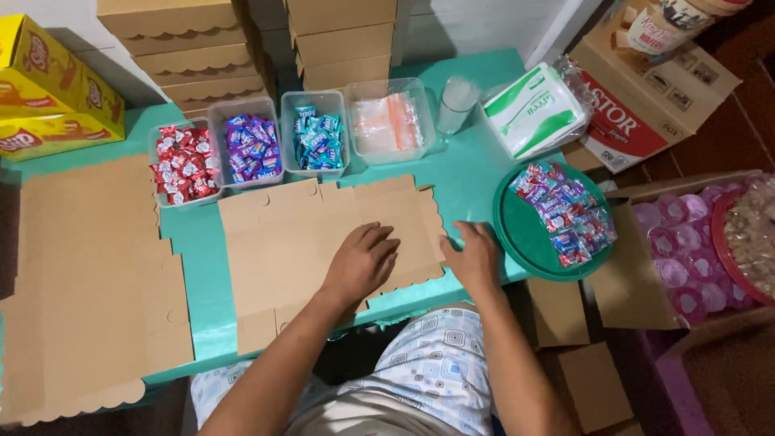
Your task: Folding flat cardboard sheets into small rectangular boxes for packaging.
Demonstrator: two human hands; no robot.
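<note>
Head view, only one. Flat unfolded brown cardboard box blank with scalloped edges [323, 242] lies on the teal worktop [468, 182], in front of the person. Left hand [363, 260] rests palm down on the blank's right half, fingers loosely spread, pinching nothing. Right hand [475, 257] sits at the blank's right edge, palm down, fingers slightly apart, touching the worktop and the cardboard edge; cannot tell if it grips the edge.

Behind the blank, a row of clear plastic tubs: one with red wrapped candies [184, 164], one with purple and blue wrapped candies [252, 148], one with teal wrapped candies [317, 140], one with clear zip bags with an orange strip [389, 121]. Upturned stack of clear plastic cups [457, 103] stands just beside the last tub. White and green pack of tissues [534, 109] lies right of the cups.

Round dark green tray [525, 238] sits at the worktop's right end, just beside the right hand, holding small bagged packs of mixed candies [565, 211]. Second, larger flat cardboard blank [89, 282] lies at the worktop's left. Stacks of folded brown cardboard boxes [258, 44] stand at the back. Yellow snack cartons [52, 93] sit far left. Open carton of sealed pink-lidded water cups [686, 250] stands off the worktop at right.
</note>
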